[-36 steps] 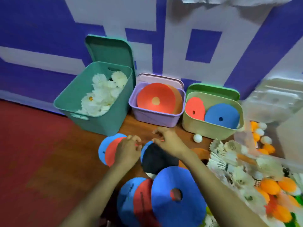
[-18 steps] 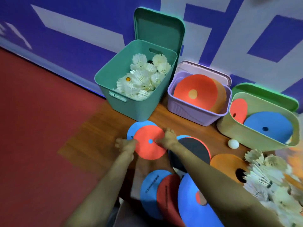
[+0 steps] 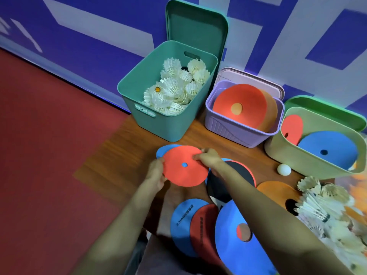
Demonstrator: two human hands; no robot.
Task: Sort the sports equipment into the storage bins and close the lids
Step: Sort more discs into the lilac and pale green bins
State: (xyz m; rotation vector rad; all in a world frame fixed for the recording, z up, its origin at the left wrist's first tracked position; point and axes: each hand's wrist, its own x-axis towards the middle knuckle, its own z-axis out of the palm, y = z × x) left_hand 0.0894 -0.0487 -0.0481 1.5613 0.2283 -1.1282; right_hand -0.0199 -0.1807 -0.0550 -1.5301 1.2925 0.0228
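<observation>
Wall: violet-blue with pale grey angular bands. Floor: dull red. Desk: brown wood grain. Teal bin, teal lid; white shuttlecocks, one cork orange. Lilac bin, pink lid. Olive bin, green lid. White ball. Red disc, blue showing through its hole. Blue disc and maroon disc, both with black lettering.

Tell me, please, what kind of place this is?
Probably a sports hall or a gym storeroom. The signs: a red floor beside a blue-and-white wall, shuttlecocks in a teal bin, and flat discs on the ground, one red disc held by the left hand and the right hand.
</observation>
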